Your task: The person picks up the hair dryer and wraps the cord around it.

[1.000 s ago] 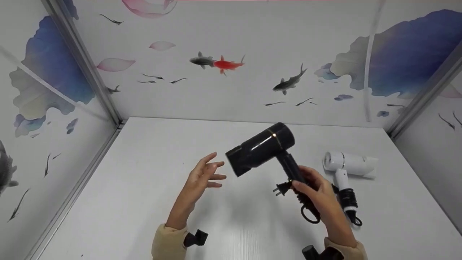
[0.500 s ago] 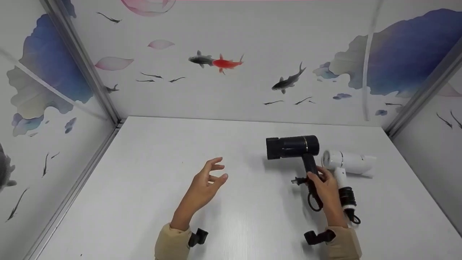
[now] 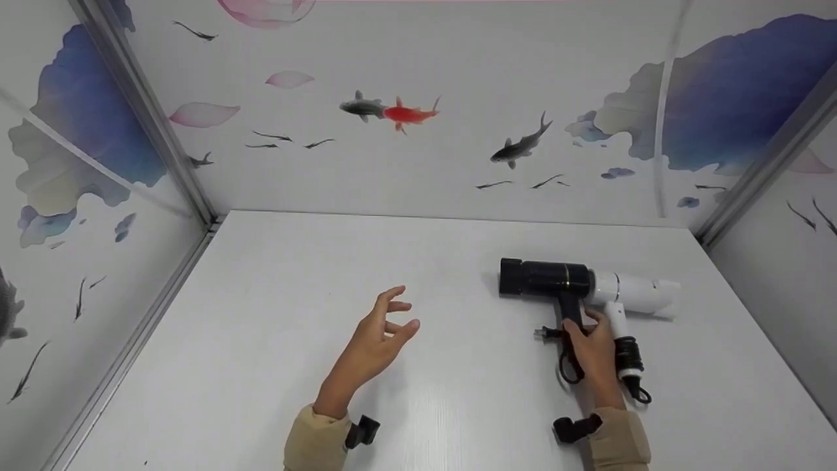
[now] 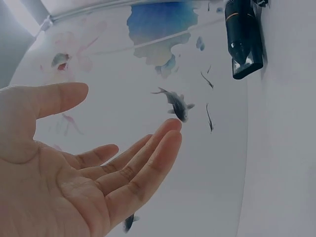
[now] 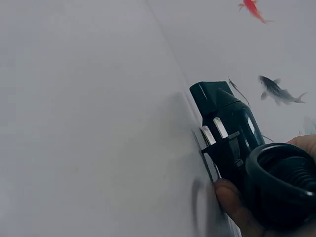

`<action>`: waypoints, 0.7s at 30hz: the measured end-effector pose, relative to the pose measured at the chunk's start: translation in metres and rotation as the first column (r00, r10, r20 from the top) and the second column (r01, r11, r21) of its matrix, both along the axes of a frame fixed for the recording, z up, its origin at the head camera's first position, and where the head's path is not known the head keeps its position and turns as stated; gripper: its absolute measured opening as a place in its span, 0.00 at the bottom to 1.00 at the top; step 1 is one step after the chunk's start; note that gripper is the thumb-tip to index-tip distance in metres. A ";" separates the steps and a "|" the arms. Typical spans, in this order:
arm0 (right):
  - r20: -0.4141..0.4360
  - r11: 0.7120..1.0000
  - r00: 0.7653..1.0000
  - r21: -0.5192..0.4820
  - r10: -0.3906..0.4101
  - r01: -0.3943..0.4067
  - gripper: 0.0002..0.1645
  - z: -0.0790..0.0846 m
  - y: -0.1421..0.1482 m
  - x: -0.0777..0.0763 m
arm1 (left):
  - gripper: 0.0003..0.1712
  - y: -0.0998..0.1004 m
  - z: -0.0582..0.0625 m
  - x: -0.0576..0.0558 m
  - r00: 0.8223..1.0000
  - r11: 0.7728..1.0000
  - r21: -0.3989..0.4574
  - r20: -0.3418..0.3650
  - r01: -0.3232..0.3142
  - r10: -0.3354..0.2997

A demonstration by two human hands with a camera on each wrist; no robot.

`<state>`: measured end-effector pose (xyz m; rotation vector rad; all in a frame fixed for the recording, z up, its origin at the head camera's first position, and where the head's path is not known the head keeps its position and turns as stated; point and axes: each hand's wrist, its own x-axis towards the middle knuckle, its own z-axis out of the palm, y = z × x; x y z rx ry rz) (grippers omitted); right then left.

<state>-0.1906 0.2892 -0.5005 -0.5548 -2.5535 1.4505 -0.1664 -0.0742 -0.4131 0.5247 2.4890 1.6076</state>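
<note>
A black hair dryer (image 3: 546,278) with a thin gold ring lies on the white table, its nozzle facing left. My right hand (image 3: 594,350) grips its handle; the thumb (image 5: 228,195) shows along the handle in the right wrist view. The two-pin plug (image 5: 217,136) and looped black cord sit by the handle. Just right of it lies a white hair dryer (image 3: 637,293), its rear touching or nearly touching the black one's back end. My left hand (image 3: 376,340) hovers left of both, fingers spread and relaxed, holding nothing; its palm (image 4: 59,187) fills the left wrist view's lower left.
The white tabletop (image 3: 261,314) meets a back wall (image 3: 418,176) printed with fish and petals. Side panels with metal posts (image 3: 163,131) border it left and right. The white dryer's handle carries a wound black cord (image 3: 629,354).
My right hand has carried the black hair dryer right and down onto the table beside the white one, levelling its barrel. My left hand has turned slightly and stayed at the middle.
</note>
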 end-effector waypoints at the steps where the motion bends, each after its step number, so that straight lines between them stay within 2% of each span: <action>1: -0.003 1.000 1.000 0.011 0.005 -0.005 0.37 0.000 -0.001 0.000 | 0.36 0.000 -0.001 0.000 1.000 1.000 0.000 0.003 0.001 -0.001; 9: 0.056 0.986 0.989 0.085 0.136 -0.141 0.36 -0.004 0.000 0.000 | 0.35 -0.001 -0.004 0.000 1.000 1.000 -0.023 0.003 -0.012 0.012; 14: 0.088 0.970 0.975 0.118 0.203 -0.212 0.40 0.004 0.003 0.003 | 0.32 -0.002 -0.008 -0.001 0.999 0.991 -0.128 -0.040 -0.028 0.023; 18: 0.124 0.941 0.960 0.200 0.253 -0.273 0.39 0.015 0.000 0.006 | 0.28 -0.001 -0.015 -0.002 0.989 0.962 -0.262 -0.142 -0.076 0.040; 21: 0.086 0.911 0.955 0.287 0.285 -0.297 0.37 0.027 -0.007 0.009 | 0.27 0.001 -0.021 -0.005 0.964 0.916 -0.374 -0.260 -0.147 0.049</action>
